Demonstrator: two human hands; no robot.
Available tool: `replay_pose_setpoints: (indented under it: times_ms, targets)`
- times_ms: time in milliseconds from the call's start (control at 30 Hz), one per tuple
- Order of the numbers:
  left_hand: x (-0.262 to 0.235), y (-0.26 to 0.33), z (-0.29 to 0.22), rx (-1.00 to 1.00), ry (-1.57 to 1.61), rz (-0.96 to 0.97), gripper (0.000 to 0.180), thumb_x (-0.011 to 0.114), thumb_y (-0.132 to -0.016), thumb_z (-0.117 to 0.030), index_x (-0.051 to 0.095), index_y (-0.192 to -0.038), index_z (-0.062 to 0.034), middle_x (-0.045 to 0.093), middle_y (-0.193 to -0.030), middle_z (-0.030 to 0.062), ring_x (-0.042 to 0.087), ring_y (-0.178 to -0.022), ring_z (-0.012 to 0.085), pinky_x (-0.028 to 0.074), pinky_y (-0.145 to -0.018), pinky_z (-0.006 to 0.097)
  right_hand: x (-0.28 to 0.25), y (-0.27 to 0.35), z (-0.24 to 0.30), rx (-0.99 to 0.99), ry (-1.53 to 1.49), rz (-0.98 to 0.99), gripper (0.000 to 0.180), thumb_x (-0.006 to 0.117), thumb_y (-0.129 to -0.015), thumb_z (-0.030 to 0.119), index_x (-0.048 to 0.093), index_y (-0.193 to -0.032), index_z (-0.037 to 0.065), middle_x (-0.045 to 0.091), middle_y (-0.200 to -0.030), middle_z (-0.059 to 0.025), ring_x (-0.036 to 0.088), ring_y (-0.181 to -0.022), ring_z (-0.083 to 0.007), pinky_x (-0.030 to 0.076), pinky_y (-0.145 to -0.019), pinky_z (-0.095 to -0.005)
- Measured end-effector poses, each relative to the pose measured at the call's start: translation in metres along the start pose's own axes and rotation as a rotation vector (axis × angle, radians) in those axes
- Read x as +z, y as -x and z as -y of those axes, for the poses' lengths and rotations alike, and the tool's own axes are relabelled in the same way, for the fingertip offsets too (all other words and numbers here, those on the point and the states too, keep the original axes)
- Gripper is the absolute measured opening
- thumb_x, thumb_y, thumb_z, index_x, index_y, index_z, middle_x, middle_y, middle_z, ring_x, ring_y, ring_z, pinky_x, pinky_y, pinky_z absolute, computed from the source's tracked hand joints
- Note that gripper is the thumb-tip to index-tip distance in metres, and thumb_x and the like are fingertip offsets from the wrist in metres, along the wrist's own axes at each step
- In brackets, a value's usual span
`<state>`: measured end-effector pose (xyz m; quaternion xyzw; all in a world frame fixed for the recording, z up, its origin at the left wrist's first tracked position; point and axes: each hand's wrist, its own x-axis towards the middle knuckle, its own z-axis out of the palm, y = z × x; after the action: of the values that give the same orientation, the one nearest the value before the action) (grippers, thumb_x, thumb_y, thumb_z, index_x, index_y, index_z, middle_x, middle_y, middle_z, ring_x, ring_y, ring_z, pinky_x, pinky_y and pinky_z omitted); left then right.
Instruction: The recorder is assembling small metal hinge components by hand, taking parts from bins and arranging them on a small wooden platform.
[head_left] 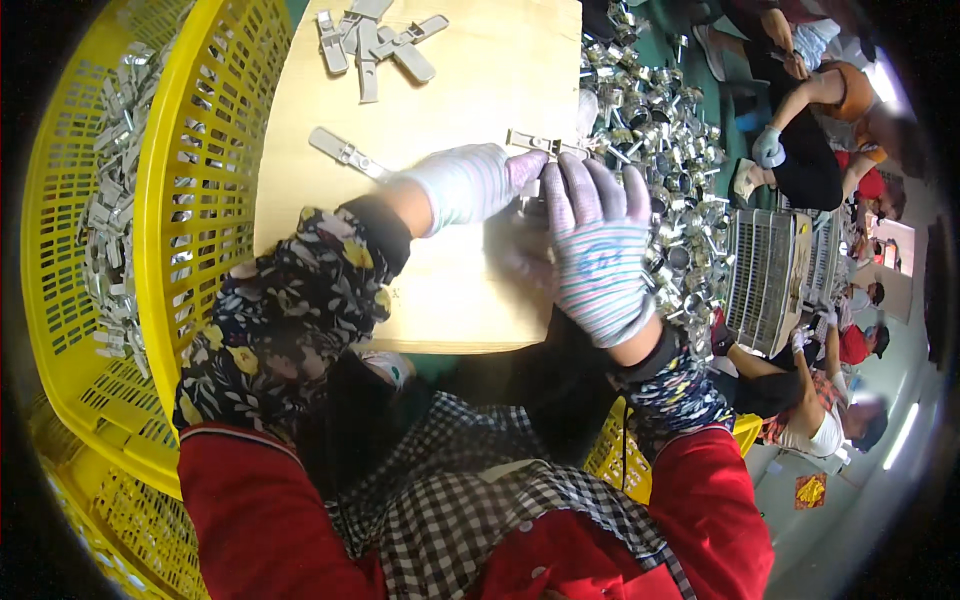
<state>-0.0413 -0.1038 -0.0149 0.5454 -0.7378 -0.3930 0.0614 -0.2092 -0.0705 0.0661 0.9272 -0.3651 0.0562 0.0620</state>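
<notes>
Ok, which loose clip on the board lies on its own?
The grey clip by the wrist of the left hand; the other loose clips are bunched near the far edge of the board.

Yellow blazing on the crate [150, 230] | cream across the surface [440, 290] | grey clips [416, 62] | pastel stripes on white gloves [605, 270] | sleeves [290, 300] dark, floral, yellow blooms | jacket [260, 510] bold red | apron [440, 525] black-and-white gingham

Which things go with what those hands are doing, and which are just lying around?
Probably part of it:
left hand and right hand, gloved
metal piece at their fingertips
grey pieces on the wooden board
heap of metal parts

Probably just there:
grey crate beyond the heap
red-and-gold wall decoration
</notes>
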Motion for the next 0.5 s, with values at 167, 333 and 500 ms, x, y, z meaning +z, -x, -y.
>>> replay_pose_setpoints:
  times_ms: [167,333,500]
  targets:
    - [-0.007,-0.009,0.006,0.056,0.496,0.064,0.043,0.033,-0.091,-0.043,0.055,-0.1,-0.0066,0.054,-0.063,0.0118,0.052,-0.054,0.0248,0.043,-0.052,0.035,0.021,-0.016,-0.004,0.058,0.07,-0.009,0.084,0.076,-0.053,0.038,0.043,-0.121,0.001,0.049,-0.115,-0.011,0.046,-0.109,-0.028,0.022,-0.101,-0.0555]
    - [-0.034,0.006,-0.013,-0.173,0.761,0.266,0.06,0.028,-0.086,-0.058,0.058,-0.087,-0.0069,0.045,-0.055,0.0015,0.038,-0.044,0.0117,0.033,-0.042,0.027,0.02,-0.027,-0.02,-0.071,0.024,0.019,0.08,0.078,-0.049,0.036,0.047,-0.115,0.004,0.055,-0.101,-0.0095,0.052,-0.1,-0.0274,0.025,-0.101,-0.0528]
    - [-0.06,0.004,-0.024,-0.279,0.245,0.201,0.062,0.022,-0.092,-0.053,0.059,-0.097,-0.0041,0.056,-0.059,0.0118,0.058,-0.057,0.0242,0.048,-0.055,0.038,0.016,-0.034,-0.028,-0.087,0.011,0.142,0.081,0.08,-0.042,0.036,0.049,-0.109,0.004,0.056,-0.097,-0.0096,0.055,-0.094,-0.0274,0.026,-0.101,-0.0517]
